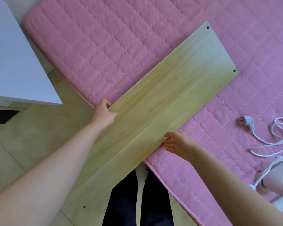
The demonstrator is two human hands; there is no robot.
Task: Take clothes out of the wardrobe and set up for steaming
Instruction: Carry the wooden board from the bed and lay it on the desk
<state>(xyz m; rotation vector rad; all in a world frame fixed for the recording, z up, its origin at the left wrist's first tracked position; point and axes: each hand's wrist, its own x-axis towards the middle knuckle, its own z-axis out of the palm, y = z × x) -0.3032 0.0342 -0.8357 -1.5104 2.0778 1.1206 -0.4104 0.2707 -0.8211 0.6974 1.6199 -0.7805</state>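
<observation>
A long light wooden board with small dark holes near its corners lies slanted, its far end on the pink quilted bed and its near end out over the floor. My left hand grips the board's left long edge, thumb on top and fingers curled under. My right hand holds the right long edge, thumb on the top face and fingers beneath. A white handheld steamer lies on the bed at the right edge, with its white cord and plug spread beside it. No clothes are visible.
A white cabinet or table top stands at the left, close to the bed's corner. Beige tiled floor runs between it and the bed. My dark trouser legs show under the board's near end.
</observation>
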